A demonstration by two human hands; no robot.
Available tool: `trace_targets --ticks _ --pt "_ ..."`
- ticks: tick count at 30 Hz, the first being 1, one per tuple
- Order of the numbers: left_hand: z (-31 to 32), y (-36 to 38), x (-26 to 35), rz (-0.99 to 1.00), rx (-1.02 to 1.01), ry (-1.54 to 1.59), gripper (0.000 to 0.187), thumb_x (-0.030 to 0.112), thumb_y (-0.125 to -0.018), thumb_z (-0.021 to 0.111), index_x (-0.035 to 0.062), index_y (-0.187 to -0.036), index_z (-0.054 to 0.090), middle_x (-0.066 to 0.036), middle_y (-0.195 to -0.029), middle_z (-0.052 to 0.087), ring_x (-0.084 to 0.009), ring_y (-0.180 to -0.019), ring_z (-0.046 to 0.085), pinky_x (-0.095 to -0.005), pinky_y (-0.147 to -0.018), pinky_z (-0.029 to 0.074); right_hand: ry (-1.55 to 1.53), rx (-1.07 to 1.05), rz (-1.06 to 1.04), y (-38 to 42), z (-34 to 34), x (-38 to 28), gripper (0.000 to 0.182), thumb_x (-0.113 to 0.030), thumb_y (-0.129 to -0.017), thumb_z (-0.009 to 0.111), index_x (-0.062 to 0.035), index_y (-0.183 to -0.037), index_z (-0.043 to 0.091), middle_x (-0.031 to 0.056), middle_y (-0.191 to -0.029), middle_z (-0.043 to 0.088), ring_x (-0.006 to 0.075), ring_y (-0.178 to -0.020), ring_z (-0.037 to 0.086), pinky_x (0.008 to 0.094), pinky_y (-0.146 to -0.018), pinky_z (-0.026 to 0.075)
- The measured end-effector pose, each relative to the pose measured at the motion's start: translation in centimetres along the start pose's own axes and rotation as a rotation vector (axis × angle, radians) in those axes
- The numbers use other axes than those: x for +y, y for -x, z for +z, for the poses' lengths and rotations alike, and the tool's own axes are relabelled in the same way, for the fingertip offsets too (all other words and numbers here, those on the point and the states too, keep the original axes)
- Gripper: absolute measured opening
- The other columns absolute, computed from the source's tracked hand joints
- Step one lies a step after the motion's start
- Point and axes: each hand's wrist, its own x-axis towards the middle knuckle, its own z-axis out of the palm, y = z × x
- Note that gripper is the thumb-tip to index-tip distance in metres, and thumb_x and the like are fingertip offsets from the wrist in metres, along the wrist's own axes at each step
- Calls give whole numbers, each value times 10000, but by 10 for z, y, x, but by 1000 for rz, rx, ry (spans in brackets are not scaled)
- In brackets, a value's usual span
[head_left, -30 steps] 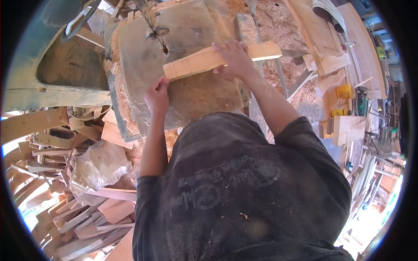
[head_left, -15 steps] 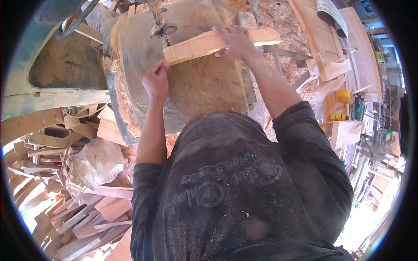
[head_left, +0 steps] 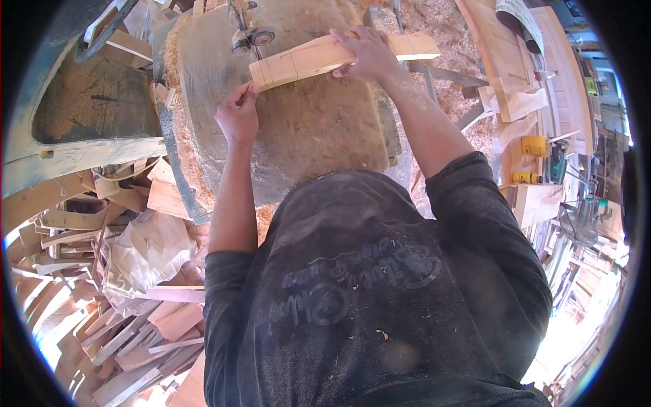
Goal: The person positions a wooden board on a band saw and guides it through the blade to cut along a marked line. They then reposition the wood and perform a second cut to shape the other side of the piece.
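A pale wooden block (head_left: 308,61) with pencil lines across it lies at a slant on the dusty saw table (head_left: 312,129). My right hand (head_left: 369,54) grips it over the far right part, thumb on the near edge and fingers across the top. At the near left corner, my left hand (head_left: 237,115) is closed, thumb and fingertips against the block's end. Just beyond that end stand the thin bandsaw blade (head_left: 258,51) and its round guide wheel (head_left: 262,36). The block's left end is close to the blade; whether they touch cannot be made out.
Sawdust (head_left: 447,61) covers the floor beyond the table. Wood offcuts (head_left: 135,346) are heaped at the lower left, beside the saw's frame (head_left: 81,150). To the right are wooden panels (head_left: 502,61), a yellow bottle (head_left: 534,146) and a newspaper sheet (head_left: 519,24).
The block's left end has shifted slightly left relative to the guide wheel, and my left hand has moved a little left with it. The whole view has tilted slightly. Both hands remain at the block.
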Motion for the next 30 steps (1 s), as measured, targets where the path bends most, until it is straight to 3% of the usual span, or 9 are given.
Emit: trace_targets --ticks 4,6,9,13,25,28,30 --pt "-3 0 10 -33 -35 -21 296 258 -987 810 25 -1170 823 -100 -1006 835 -130 -968 761 -288 -907 563 26 33 19 1 2 -2 972 -592 -731 909 -338 -1593 539 60 -1514 547 281 -1513 409 483 -1307 226" --pt "-4 0 12 -29 -39 -23 298 257 -983 814 26 -1171 823 -100 -1004 834 -135 -964 762 -287 -909 564 8 1 30 0 -2 -4 990 -593 -721 916 -353 -1600 528 60 -1541 530 306 -1523 386 487 -1305 241" --pt "1 0 5 21 28 58 259 249 -962 828 56 -1133 840 -113 -897 819 -146 -828 752 -308 -826 578 -14 -21 69 -1 -3 -5 1004 -589 -712 923 -383 -1606 514 62 -1579 504 351 -1534 349 493 -1299 268" --pt "2 -2 1 -5 23 40 240 228 -957 830 56 -1123 843 -114 -880 813 -143 -807 737 -314 -798 577 -24 -23 110 0 -4 -8 1014 -585 -707 928 -410 -1609 501 68 -1613 476 398 -1541 307 499 -1288 297" --pt "0 -1 12 27 22 24 257 241 -954 837 44 -1118 839 -140 -925 821 -175 -846 764 -327 -822 581 -9 1 83 -2 2 -5 1016 -605 -708 922 -396 -1610 503 95 -1601 469 414 -1519 336 498 -1275 297" --pt "0 -3 7 25 12 57 262 246 -956 836 41 -1120 837 -143 -934 822 -178 -862 768 -328 -837 581 -23 22 56 -1 2 -4 1026 -548 -718 929 -358 -1626 491 142 -1577 475 386 -1477 413 498 -1269 267" --pt "-1 -4 8 17 4 18 263 248 -958 834 42 -1122 837 -144 -939 823 -179 -874 770 -327 -846 580 -1 18 48 -1 6 -1 1016 -592 -713 922 -377 -1612 502 117 -1592 467 409 -1498 366 504 -1269 297"
